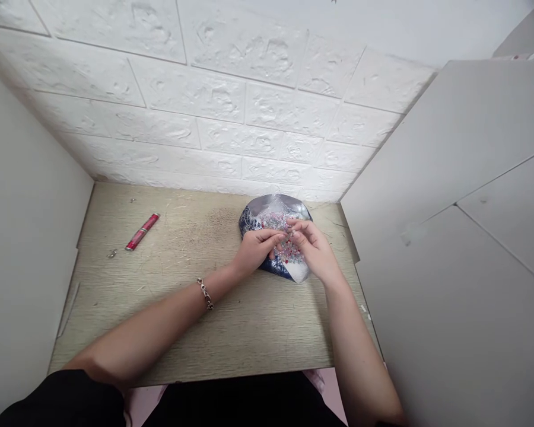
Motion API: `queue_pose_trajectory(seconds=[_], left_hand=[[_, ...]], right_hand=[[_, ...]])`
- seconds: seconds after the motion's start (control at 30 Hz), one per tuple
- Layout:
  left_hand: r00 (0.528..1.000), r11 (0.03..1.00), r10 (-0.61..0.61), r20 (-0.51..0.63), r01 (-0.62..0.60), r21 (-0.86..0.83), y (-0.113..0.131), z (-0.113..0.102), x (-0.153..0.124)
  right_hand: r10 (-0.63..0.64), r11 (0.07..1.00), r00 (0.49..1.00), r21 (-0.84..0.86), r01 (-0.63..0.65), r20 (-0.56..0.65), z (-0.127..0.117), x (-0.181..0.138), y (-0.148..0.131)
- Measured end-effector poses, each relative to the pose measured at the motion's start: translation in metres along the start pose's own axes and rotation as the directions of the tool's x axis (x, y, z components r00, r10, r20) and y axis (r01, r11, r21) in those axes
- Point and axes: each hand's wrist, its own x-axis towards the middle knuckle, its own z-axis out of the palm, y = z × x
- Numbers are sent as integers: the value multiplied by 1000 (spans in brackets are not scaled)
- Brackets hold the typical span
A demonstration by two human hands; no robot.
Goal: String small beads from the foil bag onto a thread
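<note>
A pile of small pink, red and clear beads (292, 252) lies in a blue and silver foil bag (273, 267) that is spread open at the back right of the table. My left hand (256, 248) is over the bag's left side, thumb and forefinger pinched together. Close beside it, my right hand (312, 246) also has its thumb and fingertips drawn together over the beads. The fingertips of both hands nearly meet. Whatever sits between them is too small to make out. A chain bracelet (205, 294) circles my left wrist.
On the wood-grain table (196, 332), a slim red packet (143, 232) lies at the left. A small shiny piece (112, 254) is near it. A white brick-patterned wall (222, 142) stands behind, with pale panels at the left and right (449, 255).
</note>
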Motion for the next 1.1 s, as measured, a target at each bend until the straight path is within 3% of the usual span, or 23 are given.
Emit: queue_pose_trajectory(seconds=[0.1, 0.27, 1.1], left_hand=[[1000, 999, -7, 17, 8, -50, -1, 0, 0], [1000, 996, 2, 19, 0, -88, -3, 1, 1], [999, 995, -13, 32, 16, -102, -2, 4, 1]], right_hand=[[63, 984, 997, 167, -68, 37, 1, 0, -1], [47, 972, 995, 226, -65, 83, 3, -1, -4], [14, 983, 998, 182, -25, 64, 6, -1, -2]])
